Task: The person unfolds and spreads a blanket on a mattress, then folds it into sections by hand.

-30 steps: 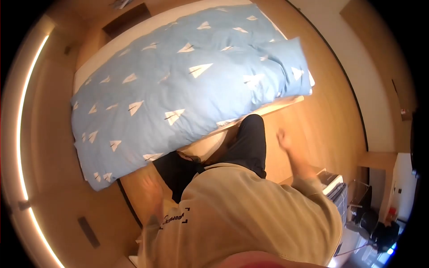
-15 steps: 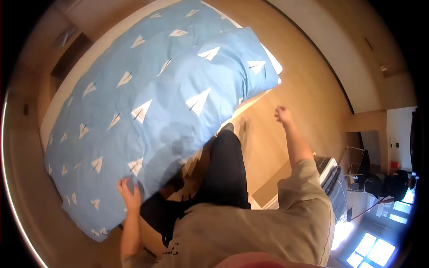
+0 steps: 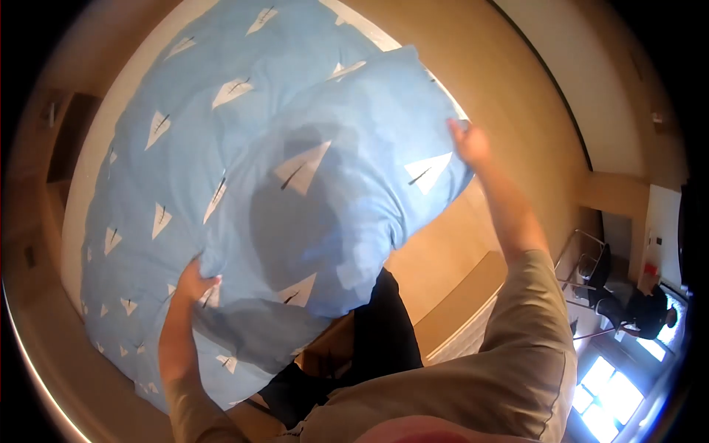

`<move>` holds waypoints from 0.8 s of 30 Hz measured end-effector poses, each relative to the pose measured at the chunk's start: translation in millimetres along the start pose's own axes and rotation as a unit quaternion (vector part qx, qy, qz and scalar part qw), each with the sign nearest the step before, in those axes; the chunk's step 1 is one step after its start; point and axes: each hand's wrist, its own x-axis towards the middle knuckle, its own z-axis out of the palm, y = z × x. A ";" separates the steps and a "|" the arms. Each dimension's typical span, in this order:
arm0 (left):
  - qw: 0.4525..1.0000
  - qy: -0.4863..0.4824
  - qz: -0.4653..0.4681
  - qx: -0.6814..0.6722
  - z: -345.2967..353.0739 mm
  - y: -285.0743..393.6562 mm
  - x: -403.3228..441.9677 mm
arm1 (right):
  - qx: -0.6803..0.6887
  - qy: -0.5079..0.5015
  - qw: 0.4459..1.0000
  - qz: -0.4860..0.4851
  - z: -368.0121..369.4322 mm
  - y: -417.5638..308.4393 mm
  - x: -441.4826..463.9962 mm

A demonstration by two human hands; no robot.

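Observation:
A light blue duvet (image 3: 258,136) with white paper-plane shapes is spread over a bed, its near part bunched and raised. My left hand (image 3: 196,283) is closed on a fold of it near the front left, thumb on top and fingers partly hidden in the cloth. At the right-hand corner, my right hand (image 3: 471,143) grips the duvet's edge, with some fingertips out of sight behind the fabric. Below the near edge of the duvet show my legs in black trousers (image 3: 384,321).
A pale mattress edge (image 3: 76,214) shows along the far left side. Wooden floor (image 3: 443,251) lies right of the bed. At the far right, a person in dark clothes (image 3: 648,308) is near a bright window (image 3: 609,399) and a metal-framed rack (image 3: 583,255).
My right hand has moved from the air above the floor up to the duvet's corner. My left hand has shifted up and left, gathering the cloth. The duvet now looks closer and more raised.

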 end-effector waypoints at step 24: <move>0.962 -0.202 0.026 -0.184 86.9 427.2 371.5 | 0.606 -0.174 0.756 0.172 2.9 134.4 69.9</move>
